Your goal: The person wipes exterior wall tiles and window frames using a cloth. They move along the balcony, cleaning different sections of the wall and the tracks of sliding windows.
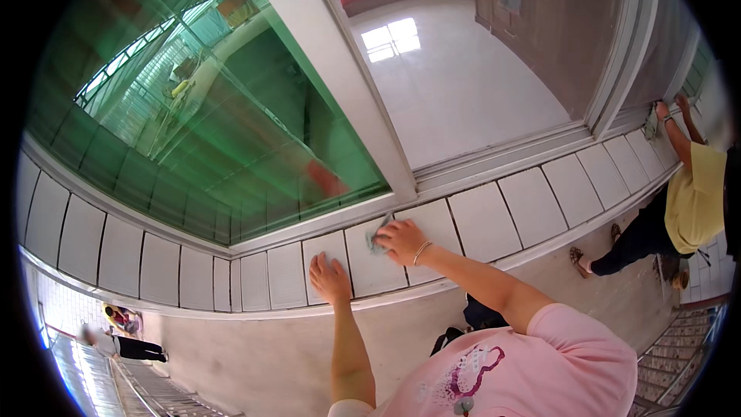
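Observation:
My right hand [402,240] presses a grey-green cloth [377,237] onto the white tiled window sill [485,220], just below the sliding window's frame. Part of the cloth is hidden beneath my fingers. To its left, my left hand [330,278] rests on the tiles with its fingers apart and nothing in it. A bracelet [422,252] circles my right wrist. Above the hands stands the upright window frame [376,127], between a green-tinted, reflecting glass pane [278,145] and a view into a room.
At the right, a person in a yellow top [694,202] works on the sill with another cloth [650,123]. Two more people [130,347] are at the far lower left. A concrete floor [260,353] runs below the sill, with metal railings [689,347] at lower right.

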`<state>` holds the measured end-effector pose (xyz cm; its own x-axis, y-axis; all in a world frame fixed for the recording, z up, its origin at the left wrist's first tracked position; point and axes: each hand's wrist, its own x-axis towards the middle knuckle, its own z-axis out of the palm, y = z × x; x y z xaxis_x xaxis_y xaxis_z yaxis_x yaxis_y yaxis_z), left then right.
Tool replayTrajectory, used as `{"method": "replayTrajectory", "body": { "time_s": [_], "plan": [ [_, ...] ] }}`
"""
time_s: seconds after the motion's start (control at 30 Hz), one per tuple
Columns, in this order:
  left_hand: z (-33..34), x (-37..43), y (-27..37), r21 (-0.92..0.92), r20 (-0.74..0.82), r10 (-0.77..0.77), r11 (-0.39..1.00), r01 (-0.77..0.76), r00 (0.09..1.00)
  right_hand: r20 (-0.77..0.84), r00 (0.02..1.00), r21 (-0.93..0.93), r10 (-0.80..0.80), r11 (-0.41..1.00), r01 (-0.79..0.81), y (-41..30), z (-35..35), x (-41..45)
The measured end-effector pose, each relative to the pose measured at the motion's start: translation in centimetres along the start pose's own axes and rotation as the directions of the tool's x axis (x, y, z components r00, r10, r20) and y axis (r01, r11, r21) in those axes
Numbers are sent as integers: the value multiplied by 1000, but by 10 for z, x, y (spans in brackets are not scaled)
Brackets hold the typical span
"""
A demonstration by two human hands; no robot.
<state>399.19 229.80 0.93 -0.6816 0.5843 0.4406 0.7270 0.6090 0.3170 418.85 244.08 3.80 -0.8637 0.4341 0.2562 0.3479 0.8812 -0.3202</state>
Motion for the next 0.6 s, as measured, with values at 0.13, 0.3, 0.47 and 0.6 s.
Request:
{"method": "replayTrajectory", "body": {
  "time_s": [0.13,0.3,0.47,0.6],
  "plan": [
    [-2,-1,-6,-15,-17,18,1000,-18,1000,94,982,119,-166,981,155,-42,17,-30],
    [-4,-3,-6,-32,-11,23,999,-23,1000,-92,995,38,-42,998,45,-32,-22,-133],
    [-6,-4,-11,-8,3,5,1000,-5,1000,-352,810,-246,469,789,-563,58,-80,-267],
    [0,-6,7,-61,29,32,998,-30,999,-355,550,-261,756,485,-835,165,-113,-444]
  ]
}}
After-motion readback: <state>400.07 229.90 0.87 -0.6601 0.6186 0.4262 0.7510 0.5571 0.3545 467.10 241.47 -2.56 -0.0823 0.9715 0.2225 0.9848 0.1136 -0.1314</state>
